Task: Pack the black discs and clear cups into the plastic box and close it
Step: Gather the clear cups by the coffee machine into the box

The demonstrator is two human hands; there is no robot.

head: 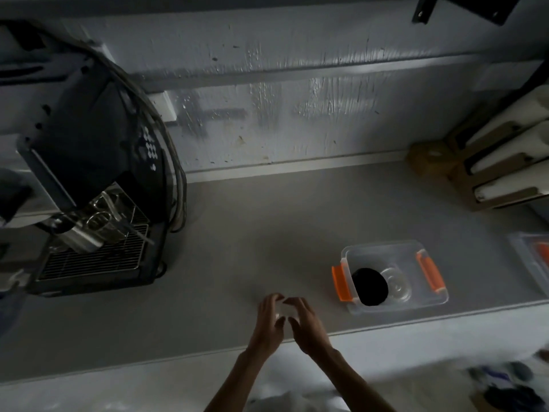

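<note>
An open clear plastic box [427, 304] with orange side latches stands on the grey counter at the right. Inside it lie a black disc [370, 286] at the left and a clear cup [396, 282] beside it. My left hand [269, 318] and my right hand [306, 318] are close together near the counter's front edge, left of the box. Between their fingers they hold a clear cup [285, 308], which is small and mostly hidden by the fingers.
A black coffee machine [89, 179] with a metal drip grid fills the left of the counter. Cardboard holders with white rolls [502, 171] stand at the back right. A clear lid with an orange latch [534, 260] lies at the right edge.
</note>
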